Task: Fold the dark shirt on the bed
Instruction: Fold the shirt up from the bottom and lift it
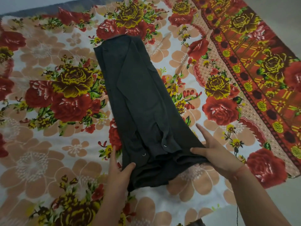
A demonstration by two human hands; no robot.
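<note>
- Shirt (pixel 138 101) lies near the middle of the bed (pixel 48 144), already narrowed into a long dark strip with its sides turned in.
- Its long axis runs from about 11 o'clock, where the collar end lies far from the person, to about 5 o'clock, where the hem end lies nearest them.
- Left hand (pixel 119 168) sits at the hem's 9 o'clock side, thumb on top of the cloth and fingers along the edge, pinching the corner.
- Right hand (pixel 216 154) sits at the hem's 3 o'clock side, thumb pressed onto the cloth, fingers spread beside and under the edge, holding that corner.
- Both hands are about equally near the hem; the collar end lies well apart from them, up toward 11 to 12 o'clock.
- Judging from this, the next fold probably carries the hem away from the person along that axis, slanting slightly left, not straight ahead.
- Two snaps (pixel 165 145) show near the hem, between the hands.
</note>
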